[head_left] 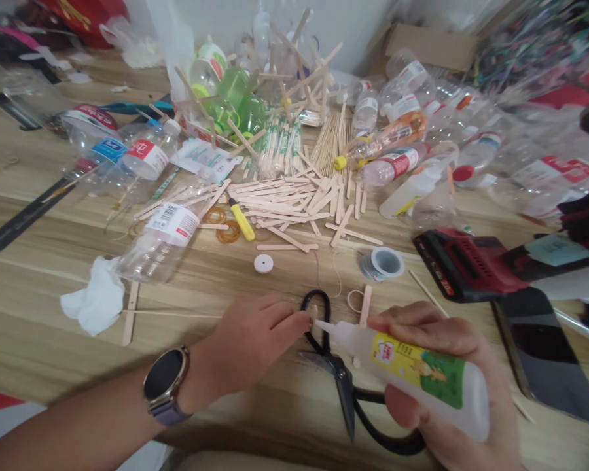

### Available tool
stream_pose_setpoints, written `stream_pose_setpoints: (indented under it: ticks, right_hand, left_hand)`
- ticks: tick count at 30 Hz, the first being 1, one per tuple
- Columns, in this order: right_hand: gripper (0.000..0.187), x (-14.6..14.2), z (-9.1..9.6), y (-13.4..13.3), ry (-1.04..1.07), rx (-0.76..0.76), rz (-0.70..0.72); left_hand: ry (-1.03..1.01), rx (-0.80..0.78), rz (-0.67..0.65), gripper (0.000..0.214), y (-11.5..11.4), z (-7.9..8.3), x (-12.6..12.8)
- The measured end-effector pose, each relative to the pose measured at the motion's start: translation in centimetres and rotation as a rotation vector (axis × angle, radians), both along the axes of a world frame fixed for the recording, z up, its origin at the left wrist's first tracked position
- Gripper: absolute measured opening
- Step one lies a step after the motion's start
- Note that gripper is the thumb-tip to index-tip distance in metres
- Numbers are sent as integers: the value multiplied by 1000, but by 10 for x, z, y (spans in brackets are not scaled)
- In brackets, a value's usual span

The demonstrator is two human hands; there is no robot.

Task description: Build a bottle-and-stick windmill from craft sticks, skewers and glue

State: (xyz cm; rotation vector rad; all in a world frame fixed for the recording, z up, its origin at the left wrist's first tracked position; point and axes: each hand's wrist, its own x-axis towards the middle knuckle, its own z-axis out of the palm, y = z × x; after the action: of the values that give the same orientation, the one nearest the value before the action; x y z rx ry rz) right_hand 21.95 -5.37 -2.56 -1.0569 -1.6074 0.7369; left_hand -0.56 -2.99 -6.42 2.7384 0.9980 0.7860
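On the wooden tabletop [255,422], close to the person, lies a pair of black scissors [342,376] with its blades spread apart. The right hand [503,399] is wrapped around a glue bottle [417,373] with a yellow and green label. The bottle is tipped over on its side above the scissors, and its thin white nose points at the fingertips of the left hand. The left hand [255,343] is low, with its fingers bent and close together by one loop of the scissors. I cannot tell if it pinches anything. There is a dark watch [165,375] on the left wrist.

A flat wooden stick [366,304] lies just past the nose of the bottle. Farther off are a round white disc [263,263] and a gray spool [381,263]. Behind them is a big messy pile of wooden sticks [289,204], with a yellow-handled tool [242,221] at its near edge. A clear plastic bottle [152,252] lies to the left, beside a crumpled white tissue [93,297]. To the right are a black phone [550,356] and a red and black power tool [476,261].
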Motion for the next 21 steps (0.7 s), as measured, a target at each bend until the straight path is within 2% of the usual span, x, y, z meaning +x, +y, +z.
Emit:
stream_pose_setpoints:
  ticks: [5, 9, 15, 21]
  right_hand:
    - [32, -6, 1, 2, 21, 65, -6]
    - [31, -9, 4, 4, -52, 112, 22]
    - [37, -3, -3, 0, -132, 113, -71]
    - [35, 0, -3, -3, -141, 147, -82]
  left_hand:
    - [35, 1, -5, 26, 0, 2, 0]
    - [8, 10, 7, 28, 1, 1, 1]
    - [-3, 16, 13, 27, 0, -1, 1]
    - [-21, 41, 16, 32, 0, 2, 2]
